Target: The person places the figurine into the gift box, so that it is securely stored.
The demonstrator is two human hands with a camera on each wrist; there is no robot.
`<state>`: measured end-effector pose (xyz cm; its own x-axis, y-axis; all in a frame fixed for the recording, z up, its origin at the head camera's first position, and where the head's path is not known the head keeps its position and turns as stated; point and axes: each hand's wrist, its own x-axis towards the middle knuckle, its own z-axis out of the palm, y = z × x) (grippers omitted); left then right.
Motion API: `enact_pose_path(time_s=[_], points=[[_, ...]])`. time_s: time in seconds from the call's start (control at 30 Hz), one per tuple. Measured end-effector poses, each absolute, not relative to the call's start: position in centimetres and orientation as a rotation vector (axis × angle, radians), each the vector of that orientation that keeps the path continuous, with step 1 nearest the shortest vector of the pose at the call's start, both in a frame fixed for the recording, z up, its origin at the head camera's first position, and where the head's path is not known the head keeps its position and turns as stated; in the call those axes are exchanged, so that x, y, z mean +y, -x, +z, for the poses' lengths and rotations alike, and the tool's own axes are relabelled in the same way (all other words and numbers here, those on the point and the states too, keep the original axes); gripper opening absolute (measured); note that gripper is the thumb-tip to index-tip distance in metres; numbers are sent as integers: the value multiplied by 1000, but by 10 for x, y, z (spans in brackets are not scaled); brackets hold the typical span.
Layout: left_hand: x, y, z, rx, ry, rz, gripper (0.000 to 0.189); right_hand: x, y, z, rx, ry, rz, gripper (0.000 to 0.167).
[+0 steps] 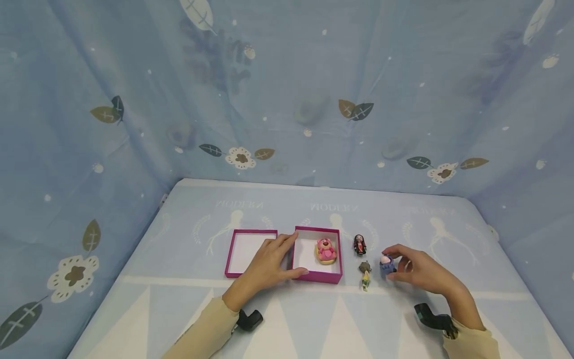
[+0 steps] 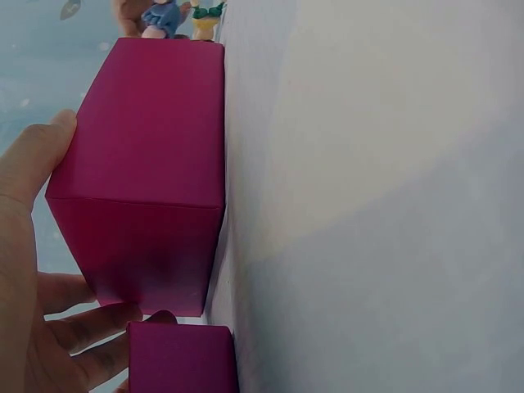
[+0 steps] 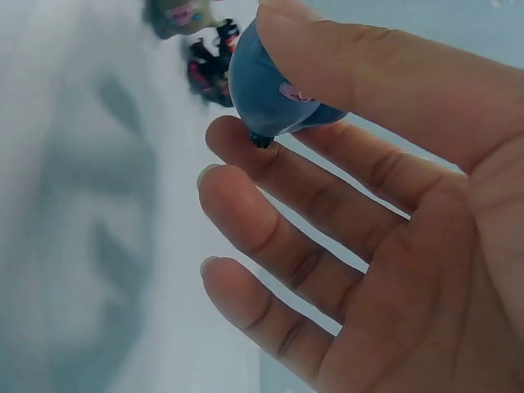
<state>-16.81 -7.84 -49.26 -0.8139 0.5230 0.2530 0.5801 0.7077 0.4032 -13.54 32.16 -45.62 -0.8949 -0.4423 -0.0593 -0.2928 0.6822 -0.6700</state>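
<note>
Our L hand point(image 1: 269, 259) is spread, thumb & fingertips at the magenta box point(image 1: 319, 277)'s L side, prob. to stop it sliding. Our R hand point(image 1: 419, 269) pinches the blue figurine point(image 1: 386, 265) w/ the outer fingers splayed clear, prob. bc it's so small; it's R of the box, can't tell if it's off the worktop point(image 1: 332, 324). Pink bear figurine point(image 1: 326, 252) sits in the box's R half, leaving room on the L. Dark-haired figurine point(image 1: 359, 245) & yellow-green figurine point(image 1: 365, 279) are btwn box & R hand, prob. for easy reach. Magenta lid point(image 1: 230, 255) lies L, out of the way.
</note>
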Motion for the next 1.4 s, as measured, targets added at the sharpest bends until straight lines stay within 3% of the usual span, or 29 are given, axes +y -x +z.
enact_pose_path(time_s=[1.4], points=[[-78, 167, -494, -2772, 911, -739, 94, 249, 172, -433, 2715, 837, -1118, 46]])
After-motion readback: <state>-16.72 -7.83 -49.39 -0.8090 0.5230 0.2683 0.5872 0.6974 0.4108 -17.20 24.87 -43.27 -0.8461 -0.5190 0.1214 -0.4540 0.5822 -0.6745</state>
